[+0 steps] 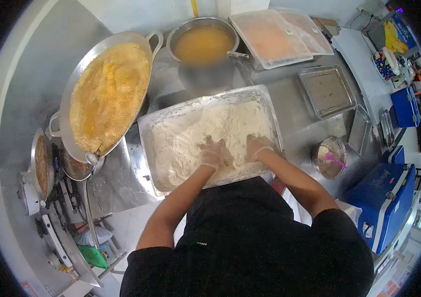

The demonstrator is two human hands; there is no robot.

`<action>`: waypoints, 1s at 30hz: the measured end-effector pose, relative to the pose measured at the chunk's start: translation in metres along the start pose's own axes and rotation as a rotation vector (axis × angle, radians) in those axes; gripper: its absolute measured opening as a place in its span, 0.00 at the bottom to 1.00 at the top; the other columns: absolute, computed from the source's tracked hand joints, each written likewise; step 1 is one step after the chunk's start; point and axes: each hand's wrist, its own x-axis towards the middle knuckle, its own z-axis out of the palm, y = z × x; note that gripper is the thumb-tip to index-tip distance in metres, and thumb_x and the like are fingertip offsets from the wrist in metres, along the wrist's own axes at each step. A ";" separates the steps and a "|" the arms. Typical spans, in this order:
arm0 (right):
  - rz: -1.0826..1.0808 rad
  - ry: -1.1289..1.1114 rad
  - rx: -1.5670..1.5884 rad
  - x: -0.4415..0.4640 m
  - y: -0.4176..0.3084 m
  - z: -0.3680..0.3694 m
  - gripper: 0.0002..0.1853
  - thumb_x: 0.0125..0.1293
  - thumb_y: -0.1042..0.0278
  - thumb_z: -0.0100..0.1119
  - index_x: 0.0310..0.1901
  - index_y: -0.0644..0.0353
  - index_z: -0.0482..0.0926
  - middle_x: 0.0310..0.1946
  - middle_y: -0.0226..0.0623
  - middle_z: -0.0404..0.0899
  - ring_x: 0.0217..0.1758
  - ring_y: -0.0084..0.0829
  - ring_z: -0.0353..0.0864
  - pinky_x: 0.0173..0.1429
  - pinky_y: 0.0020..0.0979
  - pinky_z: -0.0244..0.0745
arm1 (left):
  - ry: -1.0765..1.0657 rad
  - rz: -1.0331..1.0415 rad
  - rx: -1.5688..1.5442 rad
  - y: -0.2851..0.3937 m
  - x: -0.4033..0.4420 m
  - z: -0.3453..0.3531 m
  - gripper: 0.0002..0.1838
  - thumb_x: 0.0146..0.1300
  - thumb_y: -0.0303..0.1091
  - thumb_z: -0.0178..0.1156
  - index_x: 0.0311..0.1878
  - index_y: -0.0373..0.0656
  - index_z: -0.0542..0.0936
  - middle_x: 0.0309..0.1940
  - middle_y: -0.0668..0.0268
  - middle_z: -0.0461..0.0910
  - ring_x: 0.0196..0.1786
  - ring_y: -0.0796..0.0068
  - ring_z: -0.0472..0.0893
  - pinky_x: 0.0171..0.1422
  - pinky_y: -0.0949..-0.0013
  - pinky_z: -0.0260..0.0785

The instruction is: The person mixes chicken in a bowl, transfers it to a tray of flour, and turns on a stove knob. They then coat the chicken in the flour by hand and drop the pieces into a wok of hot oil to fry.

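A large rectangular metal tray [147, 148] of pale flour [190, 128] stands right in front of me, and both my hands are down in it. My left hand [212, 154], in a thin clear glove dusted with flour, presses into the middle of the flour with its fingers somewhat apart. To its right, near the tray's right side, my right hand [258, 148] is gloved as well. Its fingers sink into the flour and are mostly hidden. Lumps of flour lie about the left hand; whether anything is beneath them I cannot tell.
A wide pan of foaming oil [109, 94] is at the left, with a long-handled metal ladle [91, 158] beside it. Behind stand a pot of yellowish liquid [205, 43] and lidded plastic containers [265, 37]. At right are a metal tray [327, 91], a bowl [330, 166] and a blue cooler [381, 203].
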 end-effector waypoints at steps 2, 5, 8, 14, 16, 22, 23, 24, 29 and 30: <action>-0.127 -0.036 0.046 0.019 -0.010 0.008 0.32 0.48 0.60 0.65 0.53 0.70 0.68 0.47 0.58 0.77 0.52 0.49 0.78 0.56 0.41 0.71 | 0.045 0.067 -0.103 -0.006 0.020 0.013 0.38 0.45 0.51 0.65 0.62 0.49 0.70 0.53 0.46 0.74 0.58 0.46 0.71 0.62 0.49 0.63; -0.224 -0.092 0.259 0.051 -0.020 0.030 0.36 0.47 0.62 0.65 0.58 0.71 0.65 0.49 0.59 0.75 0.53 0.49 0.77 0.57 0.40 0.71 | 0.160 0.190 -0.149 -0.022 0.031 0.023 0.33 0.48 0.45 0.62 0.59 0.42 0.71 0.48 0.47 0.77 0.53 0.49 0.75 0.60 0.53 0.65; -0.380 0.024 0.481 0.059 -0.012 0.025 0.36 0.47 0.64 0.64 0.58 0.71 0.65 0.53 0.60 0.72 0.56 0.49 0.75 0.59 0.39 0.69 | -0.211 0.205 0.116 -0.035 0.007 -0.050 0.22 0.52 0.40 0.58 0.49 0.39 0.79 0.41 0.49 0.80 0.56 0.57 0.75 0.57 0.59 0.68; -0.299 0.165 0.168 0.059 0.025 0.000 0.31 0.51 0.67 0.58 0.59 0.69 0.66 0.56 0.59 0.69 0.57 0.50 0.73 0.62 0.38 0.68 | -0.127 0.434 0.108 -0.111 0.013 -0.024 0.18 0.59 0.44 0.55 0.45 0.41 0.80 0.42 0.56 0.81 0.46 0.60 0.80 0.53 0.63 0.70; -0.399 0.267 0.104 0.095 0.055 0.027 0.31 0.53 0.68 0.56 0.61 0.68 0.64 0.56 0.58 0.70 0.57 0.51 0.73 0.62 0.38 0.67 | 0.005 0.357 0.093 -0.106 0.005 -0.041 0.18 0.60 0.44 0.56 0.44 0.40 0.80 0.40 0.55 0.81 0.43 0.58 0.80 0.50 0.62 0.71; -0.161 0.179 0.335 0.078 -0.014 -0.039 0.30 0.55 0.67 0.55 0.61 0.65 0.64 0.54 0.57 0.72 0.58 0.53 0.71 0.62 0.43 0.67 | 0.282 0.004 -0.126 -0.103 0.003 -0.046 0.17 0.56 0.45 0.60 0.36 0.39 0.80 0.33 0.51 0.81 0.38 0.51 0.80 0.44 0.58 0.72; -0.192 0.216 0.253 0.079 -0.031 -0.043 0.29 0.55 0.67 0.54 0.60 0.65 0.65 0.53 0.57 0.73 0.57 0.52 0.73 0.61 0.43 0.68 | 0.256 0.016 -0.118 -0.102 0.007 -0.045 0.17 0.56 0.45 0.61 0.35 0.39 0.80 0.34 0.50 0.80 0.39 0.52 0.80 0.44 0.58 0.71; -0.221 0.252 0.172 0.082 -0.039 -0.041 0.28 0.55 0.67 0.54 0.59 0.65 0.66 0.52 0.57 0.74 0.56 0.51 0.74 0.59 0.44 0.68 | 0.228 0.028 -0.109 -0.099 0.008 -0.044 0.17 0.56 0.46 0.61 0.35 0.39 0.80 0.34 0.49 0.80 0.40 0.52 0.80 0.45 0.58 0.71; -0.334 0.382 -0.003 0.121 -0.051 -0.016 0.21 0.55 0.66 0.53 0.51 0.64 0.71 0.44 0.53 0.78 0.47 0.49 0.78 0.53 0.44 0.73 | 0.352 0.058 -0.043 -0.050 -0.001 -0.050 0.12 0.56 0.40 0.58 0.36 0.42 0.80 0.33 0.51 0.80 0.40 0.53 0.80 0.46 0.58 0.72; -0.357 0.253 -0.084 0.114 -0.053 -0.021 0.19 0.55 0.66 0.52 0.49 0.63 0.72 0.42 0.52 0.79 0.46 0.49 0.79 0.52 0.44 0.73 | 0.406 0.046 -0.010 -0.045 -0.002 -0.045 0.11 0.56 0.39 0.58 0.36 0.42 0.80 0.32 0.52 0.80 0.40 0.52 0.80 0.46 0.57 0.72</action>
